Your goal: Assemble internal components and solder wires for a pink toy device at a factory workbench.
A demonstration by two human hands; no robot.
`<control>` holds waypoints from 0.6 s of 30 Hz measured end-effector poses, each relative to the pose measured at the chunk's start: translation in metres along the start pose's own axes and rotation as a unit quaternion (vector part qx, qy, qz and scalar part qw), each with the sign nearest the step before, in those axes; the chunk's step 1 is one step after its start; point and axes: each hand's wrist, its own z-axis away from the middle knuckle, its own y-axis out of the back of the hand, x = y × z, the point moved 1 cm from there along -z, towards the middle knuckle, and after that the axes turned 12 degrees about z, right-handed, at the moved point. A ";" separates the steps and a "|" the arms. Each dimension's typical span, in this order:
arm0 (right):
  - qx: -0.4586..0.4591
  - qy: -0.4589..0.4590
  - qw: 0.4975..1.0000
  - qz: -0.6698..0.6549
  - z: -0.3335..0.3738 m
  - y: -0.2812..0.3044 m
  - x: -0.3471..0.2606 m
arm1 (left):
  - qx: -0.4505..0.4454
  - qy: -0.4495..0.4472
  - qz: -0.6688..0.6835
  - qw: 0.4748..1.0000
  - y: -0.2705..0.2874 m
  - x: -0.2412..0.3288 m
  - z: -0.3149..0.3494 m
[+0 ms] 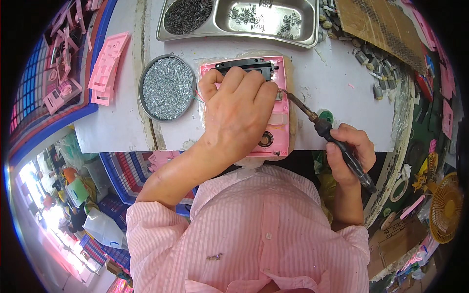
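Observation:
A pink plastic casing (282, 146) lies in front of me on the worktable, on a padded base wrapped in clear film. Across its far end sits a black plastic part (266, 69), and a round dark part with a hole (266, 139) shows at its near end. My left hand (239, 110) rests over the casing with bent fingers at the black part; whatever the fingertips pinch is hidden beneath them. In my right hand (355, 149) is a soldering iron (324, 128), gripped by its black handle. The iron's tip touches or nearly touches the casing's right side, close to my left fingers.
Left of the casing stands a round dish (141, 93) full of small silvery metal pieces. A metal tray (222, 24) with dark springs is at the back. Small motors (378, 73) and cardboard (378, 27) lie back right; a pink panel (108, 68) lies far left.

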 end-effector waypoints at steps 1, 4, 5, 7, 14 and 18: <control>0.000 -0.001 1.000 -0.002 0.000 0.000 0.000 | -0.003 0.000 -0.001 1.000 0.000 0.000 0.000; 0.002 -0.003 1.000 -0.009 0.001 -0.002 0.000 | 0.000 0.000 0.007 1.000 0.000 0.000 0.000; 0.003 -0.002 1.000 -0.010 0.001 -0.002 0.000 | -0.003 0.003 0.007 1.000 0.000 0.000 0.000; 0.004 0.002 1.000 -0.010 0.001 -0.003 0.001 | -0.008 0.008 0.005 1.000 0.001 0.001 0.000; 0.009 0.005 1.000 -0.005 0.002 -0.005 0.002 | -0.008 0.009 0.005 1.000 0.000 0.000 0.000; 0.010 0.007 1.000 -0.004 0.004 -0.003 0.002 | -0.008 0.011 0.006 1.000 0.001 0.000 0.000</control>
